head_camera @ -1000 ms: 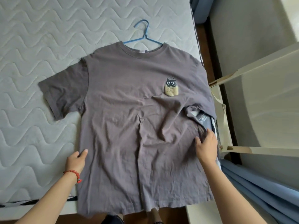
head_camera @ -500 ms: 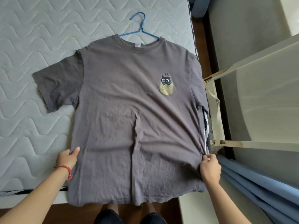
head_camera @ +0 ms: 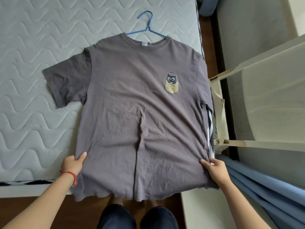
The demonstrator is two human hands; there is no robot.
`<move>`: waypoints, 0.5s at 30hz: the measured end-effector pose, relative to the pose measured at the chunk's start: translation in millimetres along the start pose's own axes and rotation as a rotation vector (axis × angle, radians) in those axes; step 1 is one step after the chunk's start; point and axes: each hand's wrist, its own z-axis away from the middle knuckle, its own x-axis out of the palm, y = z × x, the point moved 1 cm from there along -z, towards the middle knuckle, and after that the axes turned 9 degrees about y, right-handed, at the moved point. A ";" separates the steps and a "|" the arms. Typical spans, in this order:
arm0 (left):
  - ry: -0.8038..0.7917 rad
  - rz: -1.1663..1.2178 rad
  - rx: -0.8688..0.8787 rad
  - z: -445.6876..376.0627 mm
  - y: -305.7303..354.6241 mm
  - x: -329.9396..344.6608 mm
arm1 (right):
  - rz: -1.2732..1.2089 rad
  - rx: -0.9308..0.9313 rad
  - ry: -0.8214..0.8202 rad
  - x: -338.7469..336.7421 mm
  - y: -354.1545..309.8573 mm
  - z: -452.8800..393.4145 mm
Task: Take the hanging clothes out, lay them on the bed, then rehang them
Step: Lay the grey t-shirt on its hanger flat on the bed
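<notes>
A grey-brown T-shirt (head_camera: 140, 113) with a small cat print on the chest lies flat, front up, on the quilted grey mattress (head_camera: 33, 63). A blue hanger (head_camera: 148, 28) is inside it, its hook sticking out of the collar. My left hand (head_camera: 72, 164) grips the shirt's left side seam near the hem. My right hand (head_camera: 214, 169) pinches the right side seam at the same height. The hem hangs over the bed's front edge. Part of another garment (head_camera: 210, 129) shows under the shirt's right edge.
An open pale wardrobe door (head_camera: 264, 96) stands right of the bed, with blue fabric (head_camera: 264, 187) below it. Brown floor runs along the bed's front edge, where my legs (head_camera: 137, 217) show. More blue cloth (head_camera: 208, 5) lies at the top right.
The shirt has been pulled flat and smooth. My right hand slid from the bunched right side down to the side seam near the hem; my left hand took hold of the left seam.
</notes>
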 end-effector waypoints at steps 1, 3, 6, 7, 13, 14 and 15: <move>0.019 -0.013 0.001 1.6 -0.9 -1.2 | 0.008 0.009 0.019 -0.7 0.6 -0.3; 0.031 -0.071 -0.002 5.9 -3.9 -3.4 | 0.080 0.032 0.070 -0.6 1.8 1.8; 0.010 -0.147 -0.031 11.0 -11.4 -5.4 | 0.208 0.045 0.064 2.2 3.5 8.8; 0.004 -0.162 -0.024 13.7 -12.6 -6.5 | 0.232 0.043 0.048 3.6 4.2 11.5; -0.058 -0.211 0.193 33.9 -21.3 -23.2 | 0.312 -0.018 0.144 7.9 -9.5 48.0; -0.080 -0.228 0.233 37.8 -25.0 -28.6 | 0.342 -0.042 0.146 10.8 -13.4 56.3; -0.099 -0.241 0.262 43.3 -27.7 -35.2 | 0.374 -0.062 0.139 13.7 -19.6 66.6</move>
